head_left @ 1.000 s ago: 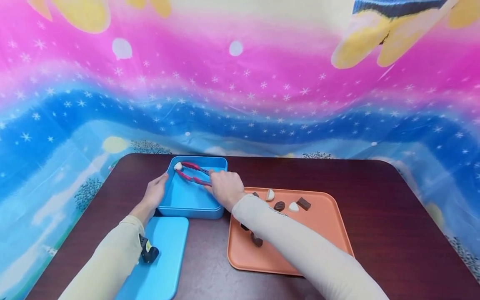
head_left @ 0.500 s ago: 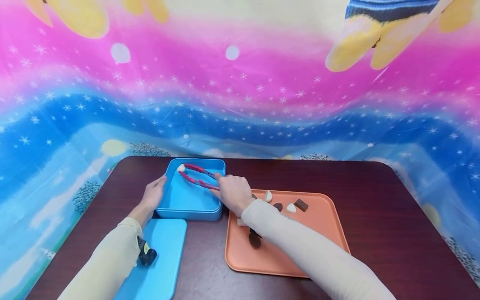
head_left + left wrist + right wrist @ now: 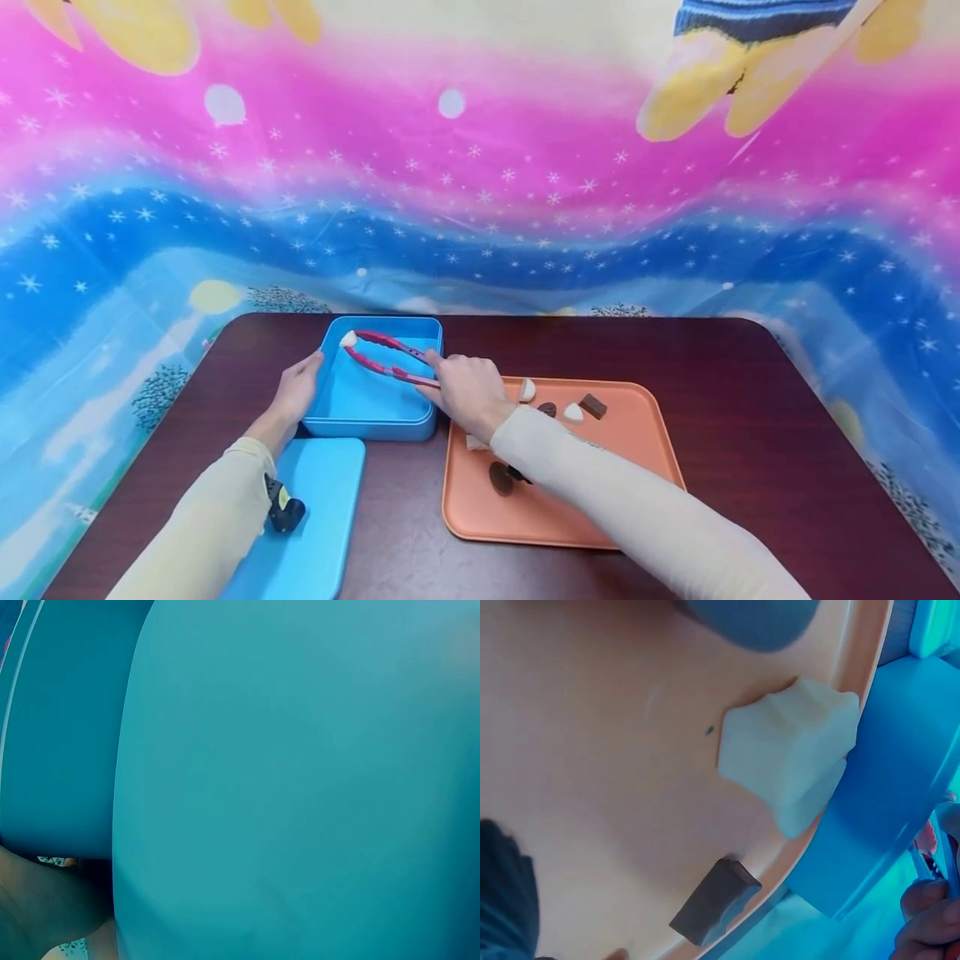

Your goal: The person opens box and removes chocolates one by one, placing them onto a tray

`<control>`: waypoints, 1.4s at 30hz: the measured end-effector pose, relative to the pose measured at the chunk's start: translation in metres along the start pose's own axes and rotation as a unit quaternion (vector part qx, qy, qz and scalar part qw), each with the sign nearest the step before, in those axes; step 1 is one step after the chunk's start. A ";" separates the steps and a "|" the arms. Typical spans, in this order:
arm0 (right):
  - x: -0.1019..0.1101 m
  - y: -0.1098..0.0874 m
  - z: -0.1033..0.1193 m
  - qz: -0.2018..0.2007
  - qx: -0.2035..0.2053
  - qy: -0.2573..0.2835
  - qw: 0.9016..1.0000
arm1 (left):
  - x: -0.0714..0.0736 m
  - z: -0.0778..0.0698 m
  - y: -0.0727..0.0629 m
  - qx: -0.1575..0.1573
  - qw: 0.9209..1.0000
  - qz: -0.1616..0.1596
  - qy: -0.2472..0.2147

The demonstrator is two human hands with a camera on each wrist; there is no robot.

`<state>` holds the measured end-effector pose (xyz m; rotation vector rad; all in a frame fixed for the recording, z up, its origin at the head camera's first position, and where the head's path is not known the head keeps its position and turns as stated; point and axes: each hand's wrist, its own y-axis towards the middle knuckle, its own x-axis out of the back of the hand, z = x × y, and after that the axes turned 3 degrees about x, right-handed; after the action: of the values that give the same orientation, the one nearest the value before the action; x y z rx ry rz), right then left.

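My left hand (image 3: pixel 295 392) touches the left outer wall of a blue box (image 3: pixel 369 428), its fingertips right at the rim. In the left wrist view only a dark part of that hand shows under the box wall. My right hand (image 3: pixel 471 390) grips red-tipped tongs (image 3: pixel 386 372) that reach over the box from its right side. At the tongs' tips, near the box's far left corner, sits a small white chocolate-like piece (image 3: pixel 348 339). In the right wrist view the fingers (image 3: pixel 930 922) around the tongs show at the right edge.
An orange tray (image 3: pixel 540 530) right of the box bears brown and white chocolate-like pieces, among them a ridged white piece (image 3: pixel 787 742) and a brown bar (image 3: pixel 592 406). The right forearm crosses over the tray. A blue lid (image 3: pixel 322 533) lies in front of the box, beneath the left forearm.
My right hand has shifted right relative to the box, drawing the tongs back slightly. The white piece stays at the tongs' tips. My left hand stays at the box, and the head view drifts slightly.
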<state>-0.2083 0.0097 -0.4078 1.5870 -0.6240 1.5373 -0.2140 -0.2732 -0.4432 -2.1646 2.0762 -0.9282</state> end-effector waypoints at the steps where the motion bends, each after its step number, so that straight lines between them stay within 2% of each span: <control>1: 0.001 -0.001 0.000 -0.001 -0.003 0.003 1.000 | 0.000 0.000 0.000 0.001 1.000 0.000 -0.001; 8: 0.009 -0.005 -0.002 -0.011 -0.021 0.029 0.999 | 0.002 -0.001 -0.002 -0.003 1.000 0.000 0.000; 15: 0.017 -0.015 -0.004 -0.008 -0.019 0.053 0.998 | 0.003 -0.002 -0.002 -0.008 1.000 -0.002 -0.001; 20: 0.018 -0.027 -0.010 -0.020 -0.010 0.045 0.999 | 0.002 -0.002 -0.001 -0.010 1.000 -0.003 0.001; 25: 0.018 -0.039 -0.018 -0.029 -0.019 0.036 0.999 | 0.001 -0.002 -0.002 -0.022 1.000 -0.002 0.002; 28: 0.020 -0.044 -0.022 -0.027 -0.029 0.039 0.998 | 0.001 -0.001 -0.001 -0.025 1.000 0.002 0.003; 36: 0.028 -0.056 -0.026 0.003 -0.055 0.093 0.994 | -0.001 0.000 -0.002 -0.020 1.000 0.003 0.004; 42: 0.032 -0.070 -0.027 -0.004 -0.070 0.101 0.992 | -0.001 0.000 -0.004 -0.022 1.000 0.007 0.004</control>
<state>-0.1625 0.0759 -0.3940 1.3096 -0.5977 1.5888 -0.2107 -0.2721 -0.4418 -2.1674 2.1327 -0.9009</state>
